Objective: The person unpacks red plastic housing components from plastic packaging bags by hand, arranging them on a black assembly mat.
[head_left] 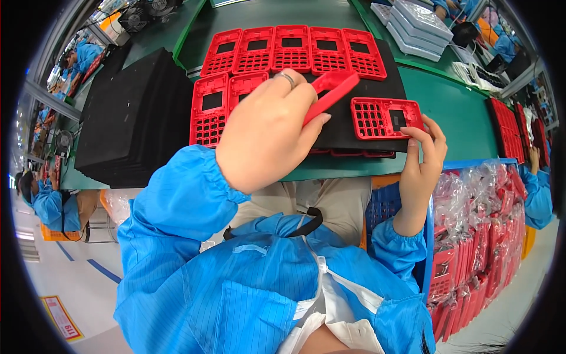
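A red casing [333,97], keypad-style and tilted up on edge, is held above a black sheet [339,134] on a green bench [451,127]; the worker's left hand [268,124], a ring on one finger, has its fingers clasped on the casing's near end; the right hand [425,144] has its fingers touching the right end of a second red casing [385,118], which lies sideways on the sheet, its grid of key openings to the left and its window to the right, though how firmly it is gripped cannot be told; beyond, a row of five casings [291,59] stands side by side along the far part of the sheet; nearer, two more casings [209,121] lie at left, one partly hidden by the left hand; a tall stack of black sheets [135,118] rises at left; white trays [415,29] are piled at upper right; below the bench at right, a blue crate [429,248] holds red parts in clear bags [471,236]; a co-worker's blue sleeve [537,197] shows at far right.
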### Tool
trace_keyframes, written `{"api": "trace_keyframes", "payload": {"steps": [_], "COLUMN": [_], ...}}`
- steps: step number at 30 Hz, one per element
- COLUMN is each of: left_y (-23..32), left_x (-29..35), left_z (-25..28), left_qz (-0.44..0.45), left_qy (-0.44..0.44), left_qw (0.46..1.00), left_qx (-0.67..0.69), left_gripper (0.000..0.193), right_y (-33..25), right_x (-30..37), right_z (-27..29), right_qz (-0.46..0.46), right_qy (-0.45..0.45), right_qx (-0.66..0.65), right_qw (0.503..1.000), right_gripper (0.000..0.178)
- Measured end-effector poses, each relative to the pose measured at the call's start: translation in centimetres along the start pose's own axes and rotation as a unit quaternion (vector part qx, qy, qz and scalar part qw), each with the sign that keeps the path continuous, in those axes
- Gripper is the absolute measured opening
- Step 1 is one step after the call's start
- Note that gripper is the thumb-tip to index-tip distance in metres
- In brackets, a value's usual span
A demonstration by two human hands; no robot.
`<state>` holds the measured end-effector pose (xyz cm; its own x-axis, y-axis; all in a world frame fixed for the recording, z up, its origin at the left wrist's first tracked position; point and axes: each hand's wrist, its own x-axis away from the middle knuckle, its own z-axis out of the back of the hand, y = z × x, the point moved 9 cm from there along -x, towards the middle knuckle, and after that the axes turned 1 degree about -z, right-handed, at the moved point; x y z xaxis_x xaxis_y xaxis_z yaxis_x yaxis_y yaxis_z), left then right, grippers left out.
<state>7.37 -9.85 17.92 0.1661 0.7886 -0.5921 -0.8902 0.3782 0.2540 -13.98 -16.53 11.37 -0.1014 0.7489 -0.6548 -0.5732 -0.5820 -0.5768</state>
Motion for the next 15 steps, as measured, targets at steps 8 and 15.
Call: {"api": "trace_keyframes", "payload": {"steps": [8, 15], "left_y": [0.9, 0.7], "left_x": [2.1, 2.8], "left_z": [-1.6, -0.9], "left_qz": [-0.040, -0.103], "left_qy": [-0.137, -0.138], "left_qw": [0.990, 0.984], "left_qx": [0.021, 0.044], "left_gripper": [0.046, 0.037], "right_y": [-4.1, -6.2], "right_x": [-0.1, 1.8], "right_z": [-1.2, -4.1], "right_qz": [0.088, 0.096], "right_qy": [-0.023, -0.091], "right_qx": [0.111, 0.066], "right_qw": [0.990, 0.989], "right_gripper": [0.037, 0.031]}}
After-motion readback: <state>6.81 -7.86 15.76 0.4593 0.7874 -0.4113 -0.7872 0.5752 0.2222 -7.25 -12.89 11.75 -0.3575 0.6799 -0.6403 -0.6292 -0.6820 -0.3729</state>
